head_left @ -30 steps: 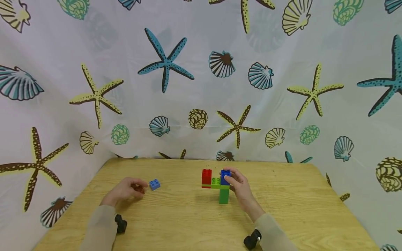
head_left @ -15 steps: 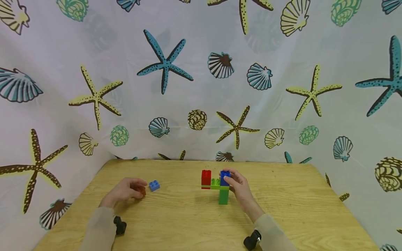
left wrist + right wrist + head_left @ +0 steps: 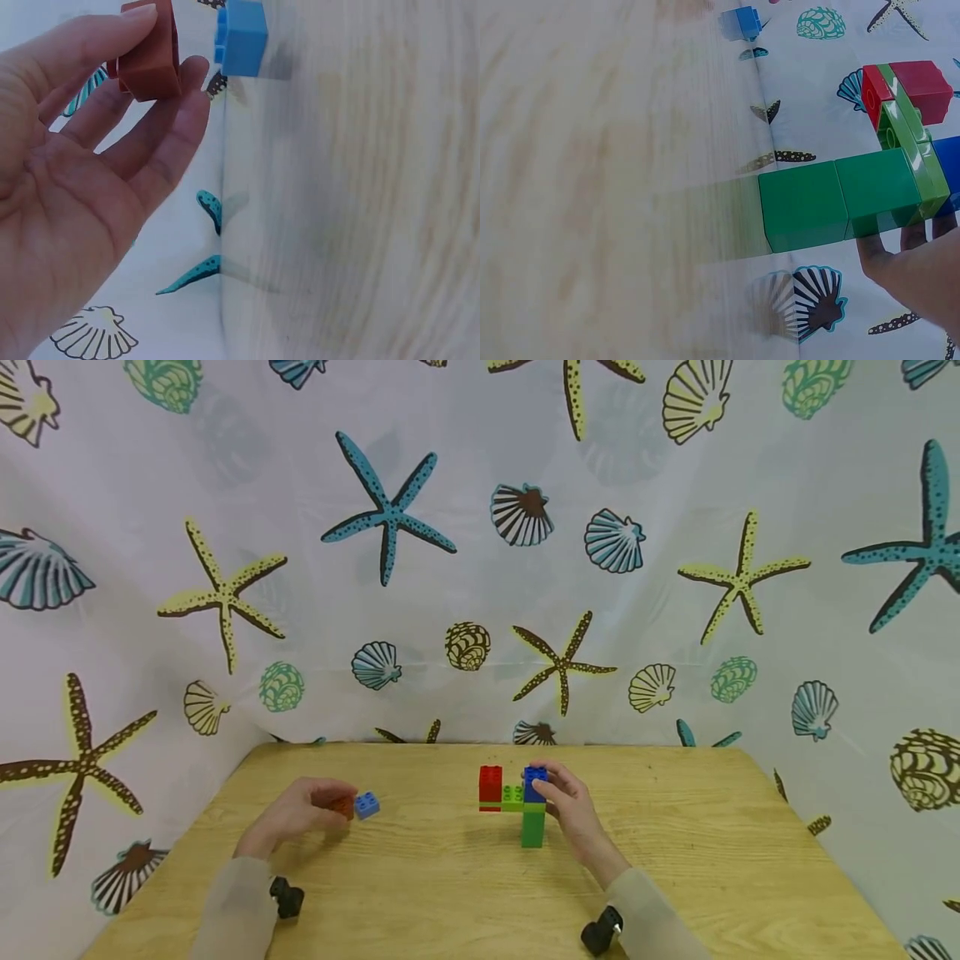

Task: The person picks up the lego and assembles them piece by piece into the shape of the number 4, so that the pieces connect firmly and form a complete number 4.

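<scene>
My left hand pinches a reddish-brown toy building brick between thumb and fingers. Just right of that brick, a light blue brick lies on the table, studs up. My right hand grips a brick build at its dark blue brick, thumb in front and fingers behind. Below the dark blue brick runs a lime green brick, resting on a column of two green bricks. A red brick tops the lime brick's left end, with more red beneath that end. The build stands upright.
A light wooden table bears everything. Behind it and at both sides hangs a white curtain printed with starfish and shells. Both forearms wear beige sleeves, with a black wrist camera on the left.
My left hand has moved slightly right with the reddish-brown brick, bringing it close to the light blue brick. The right hand stays on the build. The head view has shifted slightly.
</scene>
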Tool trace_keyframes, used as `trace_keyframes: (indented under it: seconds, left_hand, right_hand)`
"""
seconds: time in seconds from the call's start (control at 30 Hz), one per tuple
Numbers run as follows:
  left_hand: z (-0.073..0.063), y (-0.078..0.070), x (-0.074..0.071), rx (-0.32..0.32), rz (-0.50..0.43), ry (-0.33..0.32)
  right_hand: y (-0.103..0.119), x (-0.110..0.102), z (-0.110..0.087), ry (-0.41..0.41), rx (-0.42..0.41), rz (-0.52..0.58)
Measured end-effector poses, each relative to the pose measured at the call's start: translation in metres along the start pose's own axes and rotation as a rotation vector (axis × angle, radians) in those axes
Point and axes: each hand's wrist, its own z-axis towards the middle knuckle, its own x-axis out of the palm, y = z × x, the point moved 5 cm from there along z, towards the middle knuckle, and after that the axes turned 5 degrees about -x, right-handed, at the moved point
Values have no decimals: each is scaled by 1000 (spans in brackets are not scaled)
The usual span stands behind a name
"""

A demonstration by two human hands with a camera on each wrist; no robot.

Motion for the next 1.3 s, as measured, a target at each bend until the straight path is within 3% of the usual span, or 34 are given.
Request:
trace_keyframes:
  seconds: [0.33,0.5,0.63,0.97,1.3]
  left_hand:
    - [2,-23,10,105,-93,-70]
    - [5,-27,14,105,-160,-143]
    - [9,-31,22,103,-181,-149]
    - [15,-61,43,159,-121,-190]
    - [19,-84,57,192,-155,-232]
  right_hand:
    - [-1,-1,0,3,7,6]
    - [-1,0,0,9,7,-2]
    - [-2,1,-1,24,14,-4]
    - [-3,-2,0,10,24,-11]
    - [-1,-3,1,62,44,-28]
